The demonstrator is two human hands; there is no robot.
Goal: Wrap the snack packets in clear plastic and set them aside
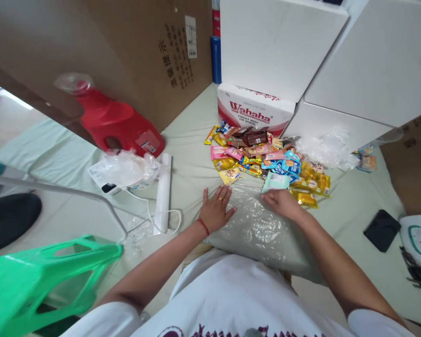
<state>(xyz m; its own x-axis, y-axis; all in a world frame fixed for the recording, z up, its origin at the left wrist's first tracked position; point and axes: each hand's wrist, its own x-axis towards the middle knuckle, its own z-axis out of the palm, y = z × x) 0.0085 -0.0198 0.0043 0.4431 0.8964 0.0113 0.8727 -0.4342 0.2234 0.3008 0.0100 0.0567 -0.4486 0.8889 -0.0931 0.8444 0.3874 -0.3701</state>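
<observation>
**On the pale green sheet, one plastic bag under my hands**

The plastic bag is clear, glossy and creased, lying before my white shirt. My left hand rests flat at its left side, fingers spread; my right hand is curled at its far right, and I cannot tell whether it pinches the film. Just beyond is one heap of snack packets, too overlapped to count. I see one red jug, one water box and one green stool.
</observation>
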